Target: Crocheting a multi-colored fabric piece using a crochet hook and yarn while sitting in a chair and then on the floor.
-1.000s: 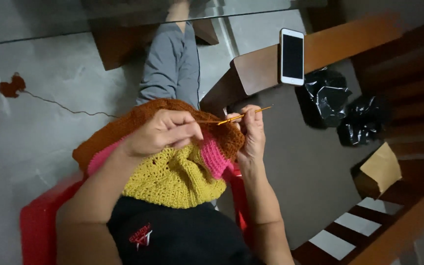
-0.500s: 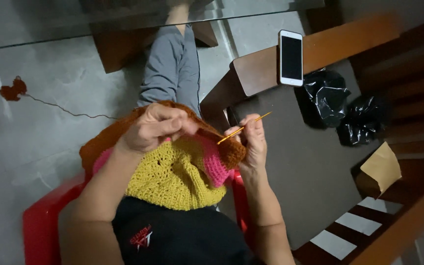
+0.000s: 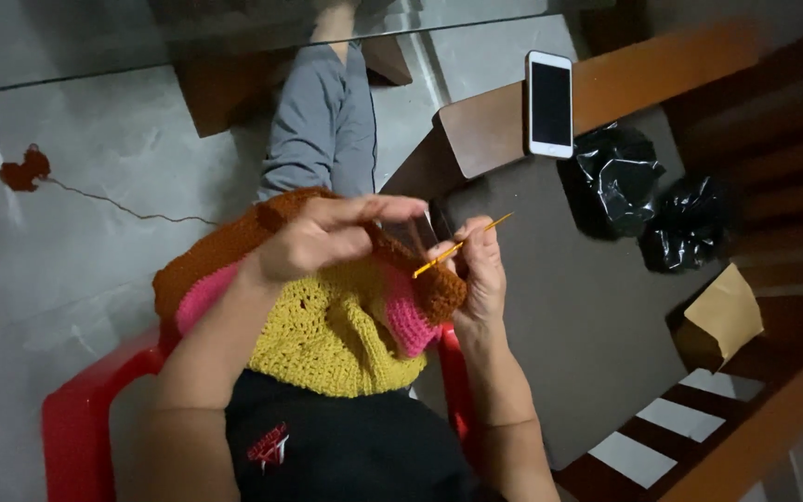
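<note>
Head view. Two black plastic bags (image 3: 648,200) on the floor near the wooden bench (image 3: 606,88), contents hidden. One white phone (image 3: 549,103) lying on the bench, screen up. One red chair (image 3: 81,414).

One crochet piece (image 3: 336,321) on the lap, three colour bands: brown, pink, yellow. One yellow crochet hook (image 3: 462,244), pinched in right hand (image 3: 479,270); long axis diagonal, free end up-right toward the bench, working end down-left at the brown edge.

Left hand (image 3: 322,240) over the brown band, fingers extended, grip on the work unclear. One brown yarn ball (image 3: 24,170) on the floor, strand running toward the piece.
</note>
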